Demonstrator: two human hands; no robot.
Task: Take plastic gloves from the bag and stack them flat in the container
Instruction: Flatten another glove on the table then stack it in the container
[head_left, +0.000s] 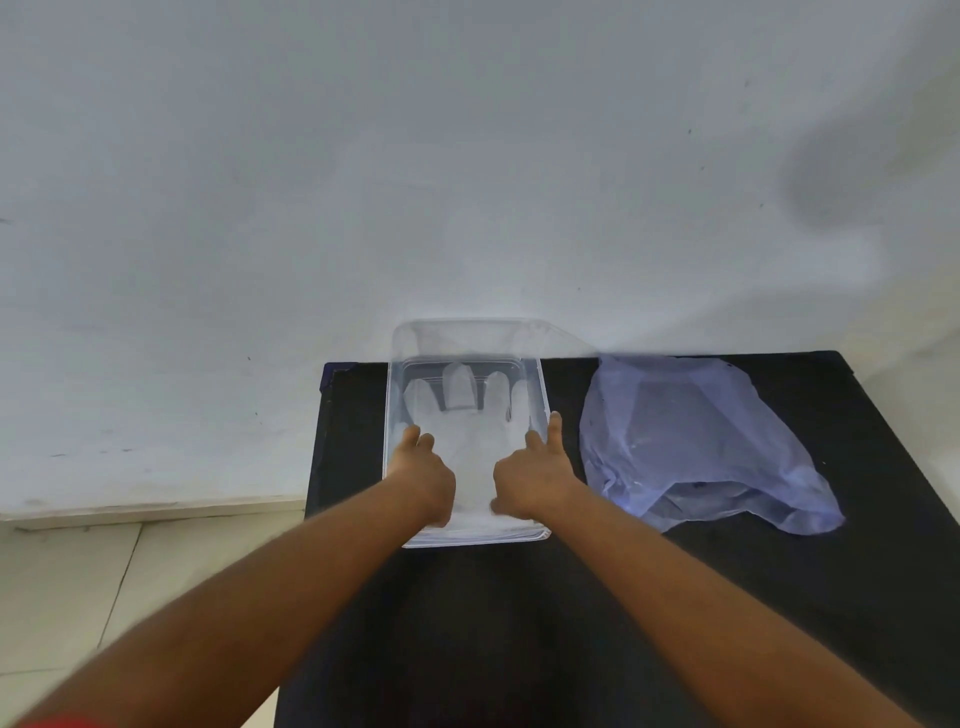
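Observation:
A clear plastic container (399, 358) stands at the back of a black table. A translucent plastic glove (470, 415) lies flat inside it, fingers pointing away from me. My left hand (423, 475) rests on the glove's left side near the cuff, fingers spread. At the glove's right side, my right hand (535, 475) presses down on it, with the forefinger stretched along the container's right wall. Neither hand grips anything. A pale blue plastic bag (696, 441) lies slumped to the right of the container, its mouth towards me.
The black table (857, 545) has its back edge against a white wall (363, 182). Its left edge runs just left of the container, with pale floor tiles (67, 587) below.

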